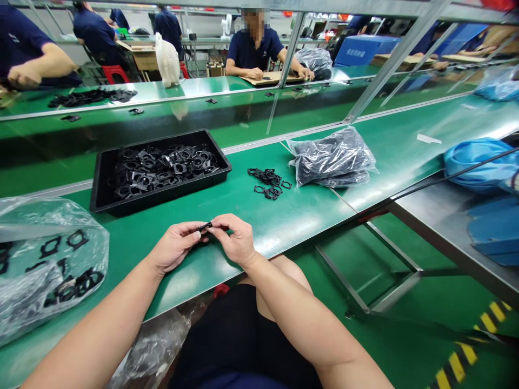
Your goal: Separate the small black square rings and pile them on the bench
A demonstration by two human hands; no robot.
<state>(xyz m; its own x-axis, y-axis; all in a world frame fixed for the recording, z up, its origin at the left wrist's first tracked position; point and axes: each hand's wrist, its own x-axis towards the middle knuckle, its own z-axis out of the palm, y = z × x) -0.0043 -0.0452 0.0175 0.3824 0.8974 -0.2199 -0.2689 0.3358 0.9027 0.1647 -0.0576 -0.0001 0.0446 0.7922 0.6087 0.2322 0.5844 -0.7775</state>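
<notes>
Between my two hands is a small black part (205, 227), held above the green table near its front edge. My left hand (178, 243) pinches it from the left, and my right hand (233, 236) grips its right end. Fingers cover much of the part. Behind my hands, a black tray (162, 195) holds a heap of black ring-shaped parts (174, 165). A small pile of thin black rings (270, 182) lies on the table, to the right of the tray.
A clear bag of black parts (332, 156) lies right of the pile. Another open clear bag (52, 265) is at the left. Metal posts (395, 65) rise beyond the green table (284, 227). People sit across the conveyor, one person (259, 51) handling parts.
</notes>
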